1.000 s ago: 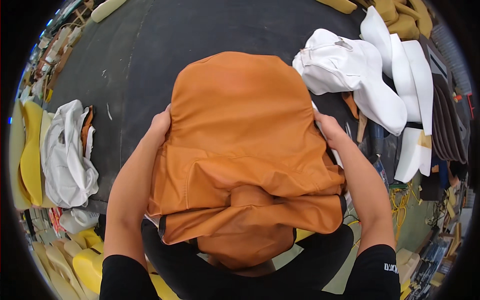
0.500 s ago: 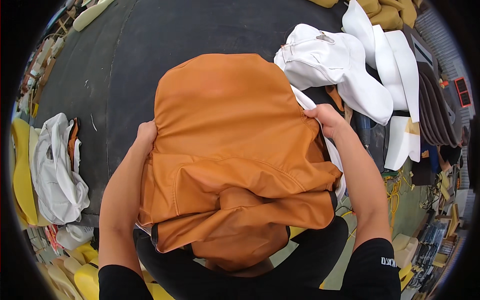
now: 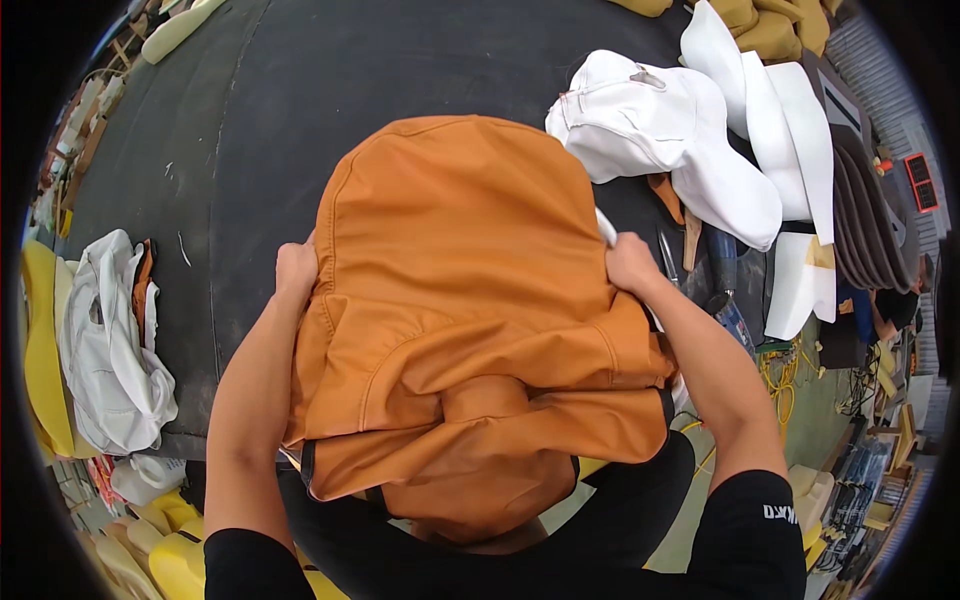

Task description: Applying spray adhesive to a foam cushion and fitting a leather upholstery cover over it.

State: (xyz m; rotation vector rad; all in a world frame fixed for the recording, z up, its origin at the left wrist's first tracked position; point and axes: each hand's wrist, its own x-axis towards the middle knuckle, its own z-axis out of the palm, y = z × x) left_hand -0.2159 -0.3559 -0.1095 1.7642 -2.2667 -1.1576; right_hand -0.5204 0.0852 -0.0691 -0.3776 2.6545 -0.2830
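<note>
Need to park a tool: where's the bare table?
Widest free patch: the flat black tabletop between the crumpled pale-grey fabric cover at left and the orange leather-like cover, continuing beyond the latter's far edge; thin white scraps lie there. Crowded: the right, with a bulky white seamed piece, curved white panels and a metallic tool.

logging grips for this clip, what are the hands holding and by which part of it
An orange-brown cover: the left hand grips its left side edge, the right hand its right side edge.
</note>
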